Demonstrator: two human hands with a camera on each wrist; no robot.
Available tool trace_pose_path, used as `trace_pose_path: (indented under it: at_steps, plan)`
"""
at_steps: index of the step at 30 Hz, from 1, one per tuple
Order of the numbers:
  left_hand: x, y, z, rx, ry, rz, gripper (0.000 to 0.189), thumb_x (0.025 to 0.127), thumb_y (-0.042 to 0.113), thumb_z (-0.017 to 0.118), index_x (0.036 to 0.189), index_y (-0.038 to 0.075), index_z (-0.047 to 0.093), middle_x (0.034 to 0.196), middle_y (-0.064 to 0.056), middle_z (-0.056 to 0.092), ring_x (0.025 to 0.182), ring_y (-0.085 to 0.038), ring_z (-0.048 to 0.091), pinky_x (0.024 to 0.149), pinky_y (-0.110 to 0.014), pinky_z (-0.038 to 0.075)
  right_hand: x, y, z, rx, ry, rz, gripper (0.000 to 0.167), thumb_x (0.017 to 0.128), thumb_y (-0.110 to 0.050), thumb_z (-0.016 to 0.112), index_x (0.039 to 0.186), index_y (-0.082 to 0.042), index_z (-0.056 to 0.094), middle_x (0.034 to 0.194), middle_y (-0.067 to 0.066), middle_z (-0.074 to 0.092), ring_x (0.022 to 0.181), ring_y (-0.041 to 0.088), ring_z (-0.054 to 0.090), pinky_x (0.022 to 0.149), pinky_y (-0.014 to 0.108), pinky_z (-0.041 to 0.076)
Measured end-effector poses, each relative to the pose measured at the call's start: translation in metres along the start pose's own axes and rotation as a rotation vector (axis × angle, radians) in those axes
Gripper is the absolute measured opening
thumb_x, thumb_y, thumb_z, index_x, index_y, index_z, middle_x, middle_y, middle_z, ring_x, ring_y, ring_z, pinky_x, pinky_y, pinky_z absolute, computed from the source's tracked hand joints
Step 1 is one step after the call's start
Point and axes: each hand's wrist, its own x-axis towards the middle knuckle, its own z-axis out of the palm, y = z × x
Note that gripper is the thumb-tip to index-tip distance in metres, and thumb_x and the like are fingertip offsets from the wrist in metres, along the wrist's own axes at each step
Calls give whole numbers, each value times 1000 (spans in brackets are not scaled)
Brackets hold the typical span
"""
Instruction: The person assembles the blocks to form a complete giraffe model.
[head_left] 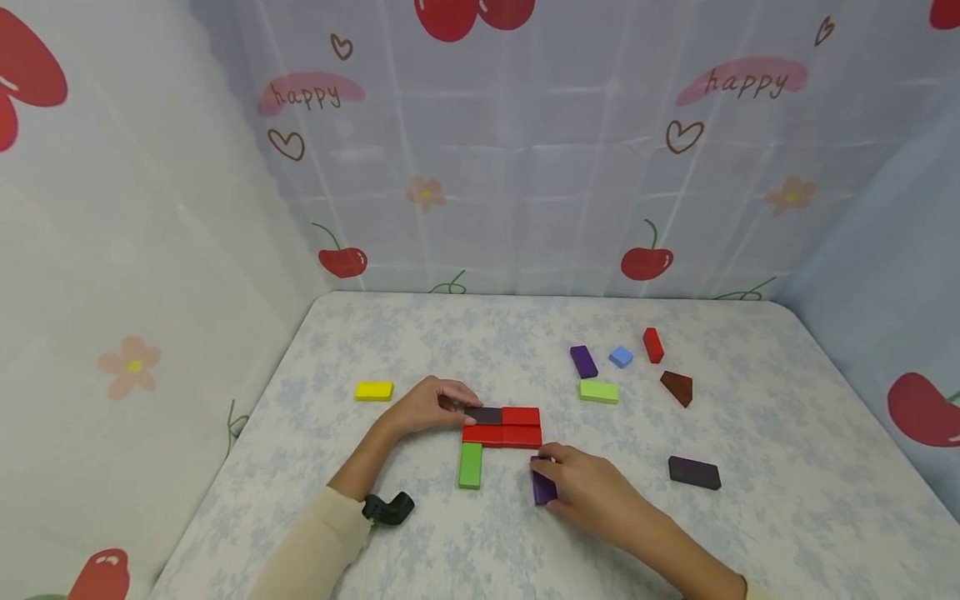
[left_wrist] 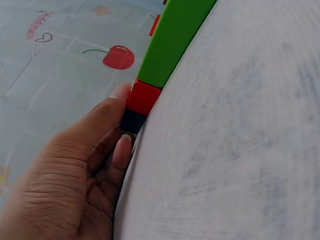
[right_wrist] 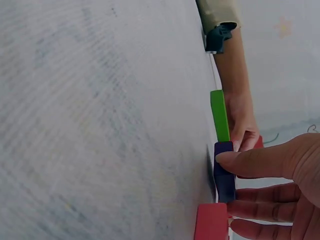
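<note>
Several red blocks (head_left: 521, 436) lie flush together mid-table, with a black block (head_left: 484, 416) filling the back left corner of the group. A green block (head_left: 470, 467) extends toward the front from the group's left end. My left hand (head_left: 426, 408) pinches the left end of the black block between thumb and fingers; its thumb also lies close to a red block (left_wrist: 144, 96) in the left wrist view. My right hand (head_left: 592, 493) grips a purple block (head_left: 542, 488) by its sides, just in front of the group's right end. Both blocks are partly covered by fingers.
A yellow block (head_left: 374, 391) lies at the left. Toward the back right are another purple block (head_left: 583, 362), a small blue block (head_left: 621, 357), a red block (head_left: 653, 345), a light green block (head_left: 598, 392) and a brown piece (head_left: 678, 388). A black block (head_left: 693, 472) lies at right.
</note>
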Motion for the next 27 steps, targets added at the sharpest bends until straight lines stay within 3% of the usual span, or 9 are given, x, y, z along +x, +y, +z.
trace_pose_path:
  at_steps: [4,9,13,17,27]
  plan:
    - [0,1,0,2,4,-9,26,85,4,82,110,2,78,112,-12,73,88,-17,64,73,-25,53,1,0,5,13,-3,10,50,78,-18,89,125,-9,73,130,12,65,116,26,65,89,42,56]
    - [0,2,-1,4,-7,-14,26,86,5,81,112,1,78,112,-11,73,89,-20,64,73,-25,53,-5,2,6,-16,55,12,51,76,-22,91,123,-14,75,132,14,63,114,28,64,87,42,57]
    - [0,3,-2,9,-8,-19,27,86,6,82,112,2,78,112,-10,73,89,-22,63,73,-25,51,-10,3,4,-63,89,-3,48,75,-22,91,120,-17,77,115,6,68,105,22,61,88,42,54]
    - [0,3,-2,6,-9,-19,27,86,5,81,112,2,78,112,-10,73,89,-24,62,73,-24,51,-9,4,4,-63,70,-9,42,76,-20,90,117,-17,79,101,-1,70,98,17,60,86,42,52]
    - [1,1,-1,12,-9,-7,26,86,5,81,112,2,78,112,-11,73,88,-19,63,73,-24,51,-1,2,10,-128,103,-40,39,77,-19,90,115,-16,80,91,-2,70,87,15,59,78,34,50]
